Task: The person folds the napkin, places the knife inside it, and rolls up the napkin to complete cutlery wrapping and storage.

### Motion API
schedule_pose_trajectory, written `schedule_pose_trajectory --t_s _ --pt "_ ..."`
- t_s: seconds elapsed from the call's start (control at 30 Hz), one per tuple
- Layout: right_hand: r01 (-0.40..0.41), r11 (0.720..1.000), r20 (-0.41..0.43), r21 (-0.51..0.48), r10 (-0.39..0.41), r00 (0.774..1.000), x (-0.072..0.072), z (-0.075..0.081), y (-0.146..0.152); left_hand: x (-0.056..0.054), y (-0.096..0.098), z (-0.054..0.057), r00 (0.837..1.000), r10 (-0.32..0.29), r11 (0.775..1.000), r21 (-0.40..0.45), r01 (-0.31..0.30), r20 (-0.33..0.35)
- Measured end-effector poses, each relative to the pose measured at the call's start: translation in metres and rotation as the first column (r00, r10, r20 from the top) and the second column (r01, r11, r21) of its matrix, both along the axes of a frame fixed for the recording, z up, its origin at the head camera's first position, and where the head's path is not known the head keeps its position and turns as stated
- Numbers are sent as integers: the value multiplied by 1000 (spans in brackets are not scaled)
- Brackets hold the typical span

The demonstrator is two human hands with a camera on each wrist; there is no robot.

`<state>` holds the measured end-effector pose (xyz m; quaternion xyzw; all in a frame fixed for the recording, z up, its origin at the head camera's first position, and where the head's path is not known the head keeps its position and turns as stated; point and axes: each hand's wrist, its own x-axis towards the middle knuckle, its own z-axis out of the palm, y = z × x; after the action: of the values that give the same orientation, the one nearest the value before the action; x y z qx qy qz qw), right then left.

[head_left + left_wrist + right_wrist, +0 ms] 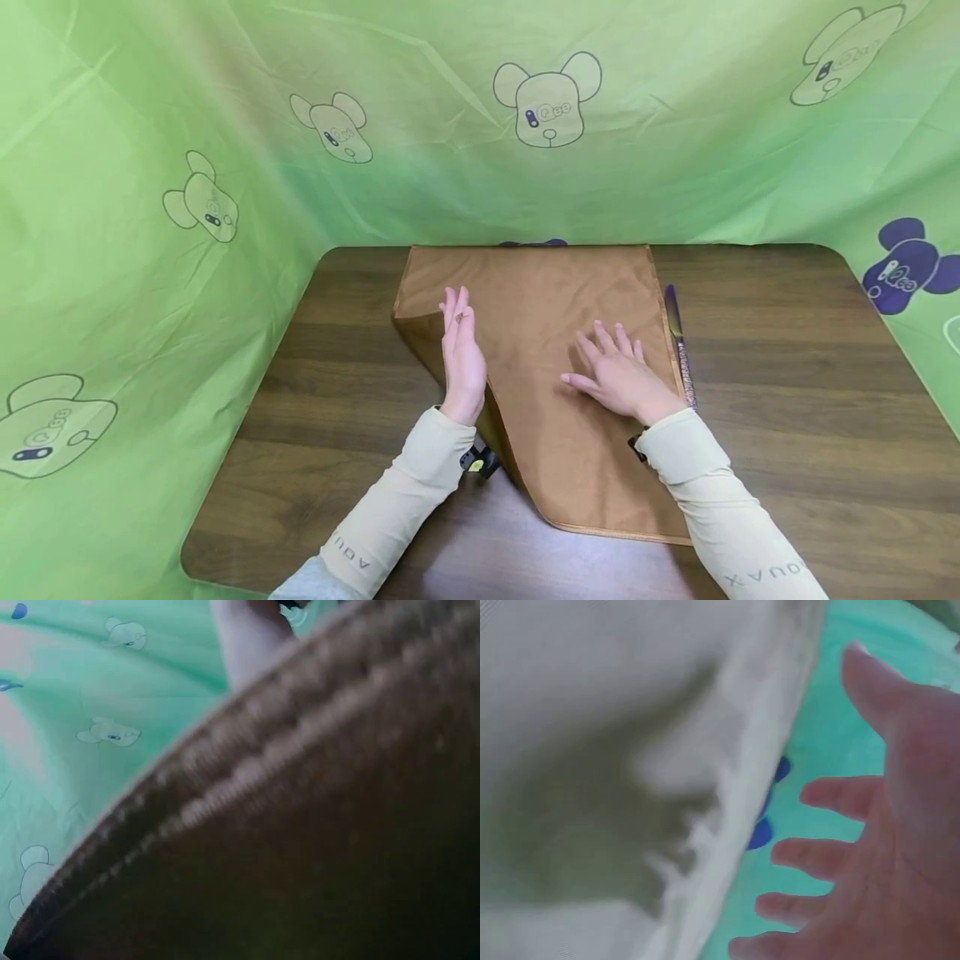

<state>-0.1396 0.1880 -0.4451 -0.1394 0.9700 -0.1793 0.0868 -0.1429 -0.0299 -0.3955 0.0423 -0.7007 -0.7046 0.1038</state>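
A large brown cloth (pixel 547 292) lies over the middle of the table, its left edge lifted and its darker underside showing. My left hand (pixel 463 362) stands on edge at that raised side, fingers straight and palm turned inward. In the left wrist view, the cloth's stitched hem (pixel 247 769) runs close across the picture and hides most of the hand. Fingers spread, my right hand (pixel 618 379) is over the right half of the cloth, palm down. The right wrist view has its palm (pixel 915 825) and separated fingers, with nothing in them.
Along the cloth's right edge lies a knife (pixel 683 367) with a dark blade and patterned handle. The dark wooden table (pixel 795 375) extends to both sides. A green curtain (pixel 420 125) with bear-head prints hangs behind and at the sides.
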Motion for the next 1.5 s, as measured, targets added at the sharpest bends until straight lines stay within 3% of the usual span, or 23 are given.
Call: schedule_pose_trajectory --t_s 0.33,0.63,1.07,1.3,1.5 --pt "-87 990 -162 -112 68 984 10 35 -36 -8 13 -1 998 -13 986 -166 23 58" --pt "-181 982 -266 -46 163 950 14 58 -59 -11 19 1 998 -31 957 -287 46 57" --pt "-169 983 -374 75 185 909 2 60 -83 -9 23 0 993 -67 918 -385 99 96" --pt "-116 987 -381 108 149 913 -2 56 -91 -8 22 3 993 -68 916 -388 100 96" --pt "-107 992 -462 74 129 877 -6 53 -93 -10 19 8 990 -78 921 -372 117 118"
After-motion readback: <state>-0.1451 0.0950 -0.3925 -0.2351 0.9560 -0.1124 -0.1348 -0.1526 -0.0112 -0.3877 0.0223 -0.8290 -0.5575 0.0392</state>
